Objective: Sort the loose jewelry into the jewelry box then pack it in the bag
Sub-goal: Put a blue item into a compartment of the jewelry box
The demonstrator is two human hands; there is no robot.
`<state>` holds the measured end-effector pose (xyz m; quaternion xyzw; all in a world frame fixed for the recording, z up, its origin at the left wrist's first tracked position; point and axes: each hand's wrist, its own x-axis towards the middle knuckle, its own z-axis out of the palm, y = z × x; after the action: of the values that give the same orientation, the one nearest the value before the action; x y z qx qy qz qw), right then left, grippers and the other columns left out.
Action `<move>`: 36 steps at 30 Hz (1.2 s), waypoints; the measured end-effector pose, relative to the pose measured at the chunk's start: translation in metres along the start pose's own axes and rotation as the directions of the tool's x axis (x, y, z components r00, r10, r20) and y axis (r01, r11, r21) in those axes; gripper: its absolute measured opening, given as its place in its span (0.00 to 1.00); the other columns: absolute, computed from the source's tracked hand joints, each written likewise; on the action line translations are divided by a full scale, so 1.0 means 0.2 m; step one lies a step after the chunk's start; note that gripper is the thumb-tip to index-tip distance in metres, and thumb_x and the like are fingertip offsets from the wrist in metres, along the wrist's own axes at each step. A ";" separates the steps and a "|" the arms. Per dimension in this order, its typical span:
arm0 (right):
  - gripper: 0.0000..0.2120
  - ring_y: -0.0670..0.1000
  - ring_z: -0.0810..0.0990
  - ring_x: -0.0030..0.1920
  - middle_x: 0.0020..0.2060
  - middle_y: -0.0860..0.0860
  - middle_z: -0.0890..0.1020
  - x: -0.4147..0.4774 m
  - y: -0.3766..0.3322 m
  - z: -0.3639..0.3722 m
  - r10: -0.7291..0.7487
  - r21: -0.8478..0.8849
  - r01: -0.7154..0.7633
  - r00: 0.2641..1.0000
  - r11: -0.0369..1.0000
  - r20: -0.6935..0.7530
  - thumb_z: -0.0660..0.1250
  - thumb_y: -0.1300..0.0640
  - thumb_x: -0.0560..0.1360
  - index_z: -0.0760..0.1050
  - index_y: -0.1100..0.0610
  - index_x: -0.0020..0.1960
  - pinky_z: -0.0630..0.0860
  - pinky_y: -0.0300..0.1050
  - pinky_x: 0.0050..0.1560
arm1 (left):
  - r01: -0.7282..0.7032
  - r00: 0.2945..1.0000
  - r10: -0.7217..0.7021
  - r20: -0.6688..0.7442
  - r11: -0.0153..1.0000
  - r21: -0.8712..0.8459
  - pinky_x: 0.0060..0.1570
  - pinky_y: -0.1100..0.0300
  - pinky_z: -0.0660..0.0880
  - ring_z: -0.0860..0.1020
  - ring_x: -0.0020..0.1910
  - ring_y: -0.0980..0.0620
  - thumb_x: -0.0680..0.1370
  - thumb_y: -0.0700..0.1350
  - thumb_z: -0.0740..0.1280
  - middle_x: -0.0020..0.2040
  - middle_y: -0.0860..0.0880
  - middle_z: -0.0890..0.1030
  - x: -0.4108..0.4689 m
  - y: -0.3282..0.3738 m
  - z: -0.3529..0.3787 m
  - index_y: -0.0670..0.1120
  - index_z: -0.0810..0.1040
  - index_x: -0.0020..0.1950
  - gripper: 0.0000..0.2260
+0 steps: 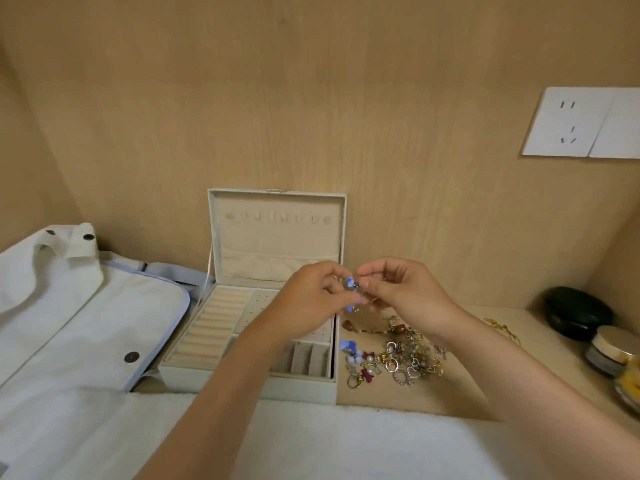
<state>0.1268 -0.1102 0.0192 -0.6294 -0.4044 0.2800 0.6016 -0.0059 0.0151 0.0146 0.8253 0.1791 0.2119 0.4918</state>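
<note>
Blue-beaded piece in a fingertip pinch between left hand and right hand, above the jewelry box.

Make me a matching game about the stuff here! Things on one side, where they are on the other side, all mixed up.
Things
1. bag
2. jewelry box
3. loose jewelry pile
4. blue piece

Places
A. pinched between the left hand and right hand
B. lying just right of the jewelry box
C. lying at the far left
D. in the middle, lid open

Pairs: 1-C, 2-D, 3-B, 4-A
</note>
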 end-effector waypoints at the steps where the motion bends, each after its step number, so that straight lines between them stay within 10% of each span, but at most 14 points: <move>1: 0.06 0.48 0.81 0.33 0.35 0.54 0.83 0.00 -0.02 0.03 -0.001 0.018 0.001 1.000 1.000 0.001 0.68 0.68 0.78 0.80 0.64 0.53 0.79 0.38 0.34 | 0.009 1.000 -0.010 -0.019 0.999 -0.034 0.50 0.49 0.80 0.82 0.36 0.54 0.73 0.43 0.75 0.36 0.50 0.85 -0.01 0.00 -0.04 0.49 0.79 0.53 0.10; 7: 0.07 0.49 0.81 0.35 0.38 0.56 0.82 0.04 -0.10 0.25 -0.008 0.104 0.005 1.000 0.995 0.029 0.67 0.66 0.79 0.81 0.60 0.54 0.77 0.42 0.35 | 0.036 0.993 -0.066 -0.096 0.958 -0.284 0.50 0.56 0.81 0.84 0.40 0.50 0.77 0.38 0.71 0.40 0.46 0.85 -0.14 0.02 -0.25 0.43 0.79 0.54 0.08; 12: 0.08 0.48 0.81 0.39 0.41 0.50 0.83 0.07 -0.07 0.43 -0.023 -0.166 0.036 0.997 0.985 0.077 0.70 0.58 0.78 0.80 0.51 0.57 0.74 0.39 0.40 | 0.057 0.972 -0.095 -0.213 0.982 -0.181 0.43 0.60 0.77 0.78 0.33 0.56 0.77 0.37 0.69 0.35 0.52 0.81 -0.21 -0.10 -0.39 0.46 0.80 0.52 0.06; 18: 0.23 0.48 0.62 0.74 0.72 0.44 0.69 0.02 0.08 0.48 -0.001 -0.834 0.187 0.976 0.518 0.218 0.67 0.41 0.77 0.70 0.41 0.71 0.57 0.50 0.74 | 0.168 0.938 -0.070 -0.339 0.948 0.269 0.36 0.72 0.67 0.76 0.37 0.63 0.78 0.42 0.68 0.37 0.58 0.81 -0.28 -0.31 -0.54 0.54 0.83 0.46 0.07; 24: 0.49 0.43 0.36 0.79 0.80 0.40 0.43 -0.04 0.12 0.48 0.199 -0.818 0.188 0.918 0.543 0.343 0.66 0.22 0.63 0.52 0.34 0.78 0.43 0.61 0.78 | 0.207 0.922 -0.096 -0.375 0.941 0.268 0.37 0.75 0.68 0.75 0.37 0.66 0.77 0.43 0.70 0.38 0.57 0.80 -0.33 -0.41 -0.53 0.55 0.82 0.44 0.07; 36: 0.44 0.38 0.42 0.78 0.79 0.36 0.52 -0.01 0.10 0.35 0.186 -0.772 0.183 0.913 0.609 0.363 0.66 0.23 0.61 0.59 0.30 0.74 0.41 0.57 0.79 | 0.137 0.928 -0.092 -0.361 0.986 0.100 0.37 0.73 0.71 0.75 0.33 0.62 0.75 0.43 0.73 0.38 0.51 0.83 -0.33 -0.31 -0.43 0.52 0.85 0.43 0.04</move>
<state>0.0713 -0.0740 -0.0099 -0.7571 -0.6014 0.1970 0.1619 -0.1115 0.0736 -0.0149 0.7903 0.3256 0.3170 0.4109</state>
